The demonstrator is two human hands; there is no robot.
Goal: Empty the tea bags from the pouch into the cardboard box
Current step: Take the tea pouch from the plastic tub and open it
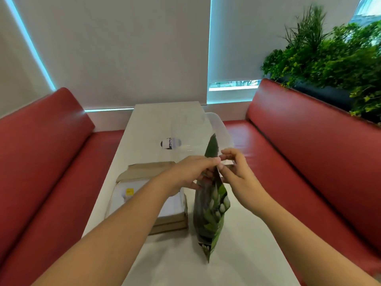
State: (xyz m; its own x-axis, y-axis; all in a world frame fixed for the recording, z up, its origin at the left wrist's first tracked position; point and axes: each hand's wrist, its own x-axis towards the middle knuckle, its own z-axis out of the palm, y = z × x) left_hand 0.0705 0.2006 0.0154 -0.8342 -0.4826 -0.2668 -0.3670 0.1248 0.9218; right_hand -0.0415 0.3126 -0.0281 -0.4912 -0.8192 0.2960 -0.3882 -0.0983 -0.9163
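A green pouch [213, 211] with a white flower print stands upright on the white table [247, 244], seen edge-on. My left hand [191, 172] and my right hand [237, 170] both pinch its top edge from opposite sides, thumbs and fingertips nearly touching. The cardboard box [152, 195] sits open just left of the pouch, partly behind my left forearm, with a white inside and a small yellow item in it. No tea bags show outside the pouch.
A clear plastic tub [218, 129] stands behind the pouch at the table's right side. A small dark-and-white label [170, 143] lies further back. Red benches [51, 162] flank the table, and green plants [329, 58] rise behind the right one.
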